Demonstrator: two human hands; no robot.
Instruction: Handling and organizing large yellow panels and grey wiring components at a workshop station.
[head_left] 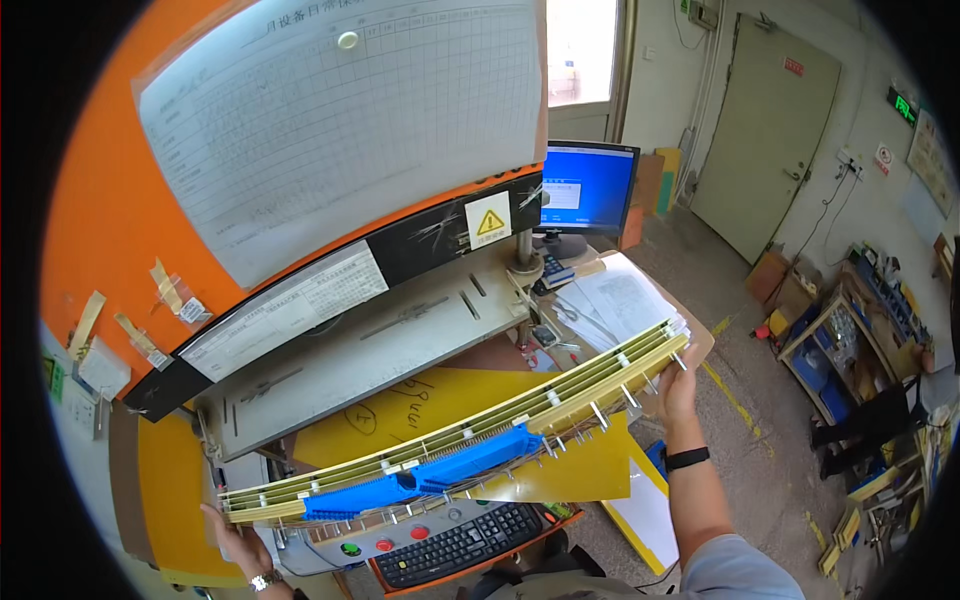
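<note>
A long fixture of stacked pale-yellow boards (582, 400), studded with metal pins and white spacers, spans the view in front of me, its right end higher in the picture. Two blue ribbed plastic pieces, one on the left (360, 497) and one near the middle (475, 458), are on its near side. My left hand (238, 540) grips the left end, with the fingers partly hidden. At the other end, my right hand (680, 390) is closed around the boards from the side and below.
Beyond the fixture stands an orange machine (110, 210) with a slotted metal bed (400, 340) and a yellow sheet (335, 440) below. A keyboard (460, 545) and push buttons (420, 532) sit nearer me. Papers (625, 300) and a monitor (590, 190) are at right, shelving (840, 345) farther off.
</note>
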